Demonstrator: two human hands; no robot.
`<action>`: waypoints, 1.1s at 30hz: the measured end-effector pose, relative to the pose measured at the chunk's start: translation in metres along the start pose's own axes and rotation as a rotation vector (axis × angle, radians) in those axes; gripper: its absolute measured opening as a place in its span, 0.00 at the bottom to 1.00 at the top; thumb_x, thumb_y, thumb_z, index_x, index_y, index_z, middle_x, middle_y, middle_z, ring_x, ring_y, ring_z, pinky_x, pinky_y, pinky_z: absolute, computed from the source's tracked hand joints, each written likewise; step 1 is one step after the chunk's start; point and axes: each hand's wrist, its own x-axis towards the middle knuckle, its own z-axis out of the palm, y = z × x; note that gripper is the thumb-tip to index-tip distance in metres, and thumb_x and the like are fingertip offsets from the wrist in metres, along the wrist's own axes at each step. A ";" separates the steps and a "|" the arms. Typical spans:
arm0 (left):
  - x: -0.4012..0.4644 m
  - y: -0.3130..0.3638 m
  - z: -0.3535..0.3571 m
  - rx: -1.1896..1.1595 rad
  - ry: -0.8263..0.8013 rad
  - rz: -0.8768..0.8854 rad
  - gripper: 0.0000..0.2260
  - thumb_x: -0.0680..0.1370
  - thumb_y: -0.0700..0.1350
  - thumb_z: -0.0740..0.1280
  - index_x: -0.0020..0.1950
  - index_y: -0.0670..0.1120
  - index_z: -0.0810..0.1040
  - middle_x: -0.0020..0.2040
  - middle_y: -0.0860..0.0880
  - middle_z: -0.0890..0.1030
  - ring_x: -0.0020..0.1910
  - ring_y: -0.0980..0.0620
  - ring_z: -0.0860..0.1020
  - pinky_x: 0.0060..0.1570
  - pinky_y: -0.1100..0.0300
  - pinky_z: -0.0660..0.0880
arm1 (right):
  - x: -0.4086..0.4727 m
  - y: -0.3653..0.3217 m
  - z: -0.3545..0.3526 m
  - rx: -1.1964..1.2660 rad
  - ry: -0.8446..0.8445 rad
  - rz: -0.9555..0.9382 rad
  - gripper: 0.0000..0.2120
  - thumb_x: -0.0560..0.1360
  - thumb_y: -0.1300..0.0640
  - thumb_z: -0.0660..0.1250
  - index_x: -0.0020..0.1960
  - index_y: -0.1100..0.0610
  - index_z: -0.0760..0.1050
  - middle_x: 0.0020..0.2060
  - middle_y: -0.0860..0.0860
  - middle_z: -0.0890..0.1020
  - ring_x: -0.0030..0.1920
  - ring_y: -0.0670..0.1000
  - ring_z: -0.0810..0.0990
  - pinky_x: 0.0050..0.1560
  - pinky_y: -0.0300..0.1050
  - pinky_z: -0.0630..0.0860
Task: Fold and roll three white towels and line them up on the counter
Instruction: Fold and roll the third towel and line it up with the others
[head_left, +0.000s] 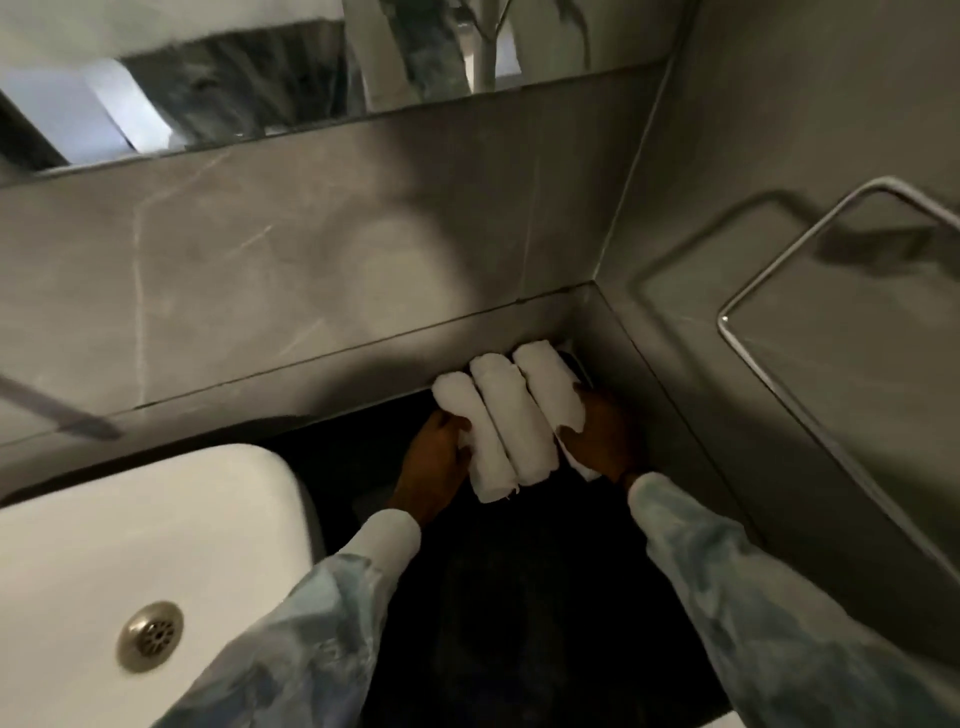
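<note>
Three rolled white towels lie side by side on the dark counter (519, 597) in the back right corner. The left towel (478, 447), the middle towel (511, 415) and the right towel (548, 389) touch each other. My left hand (436, 457) presses against the left towel's outer side. My right hand (602, 434) grips the near end of the right towel. Both hands squeeze the row together from its two sides.
A white basin (156, 525) with a metal drain (150, 636) sits at the lower left. Grey stone walls meet at the corner behind the towels. A metal towel rail (769, 270) hangs on the right wall. A mirror (234, 88) runs along the top.
</note>
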 end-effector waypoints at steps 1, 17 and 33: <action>-0.001 0.005 0.005 0.042 -0.023 -0.012 0.20 0.76 0.41 0.67 0.67 0.40 0.70 0.68 0.42 0.70 0.64 0.42 0.73 0.61 0.60 0.68 | 0.004 0.004 -0.003 -0.035 -0.087 0.013 0.33 0.74 0.51 0.69 0.75 0.56 0.62 0.70 0.59 0.69 0.69 0.61 0.69 0.70 0.55 0.66; -0.014 0.032 0.038 0.084 -0.344 -0.033 0.44 0.74 0.46 0.71 0.73 0.65 0.41 0.74 0.41 0.28 0.75 0.33 0.48 0.72 0.44 0.61 | 0.011 0.050 -0.007 0.179 -0.411 -0.208 0.54 0.63 0.60 0.80 0.78 0.46 0.49 0.78 0.54 0.54 0.75 0.56 0.57 0.74 0.57 0.60; -0.013 0.041 0.041 0.188 -0.322 0.027 0.38 0.76 0.53 0.66 0.75 0.63 0.41 0.76 0.42 0.32 0.76 0.35 0.44 0.73 0.40 0.57 | 0.008 0.036 -0.002 -0.136 -0.399 -0.258 0.59 0.64 0.52 0.79 0.77 0.46 0.37 0.78 0.54 0.41 0.77 0.57 0.49 0.76 0.56 0.55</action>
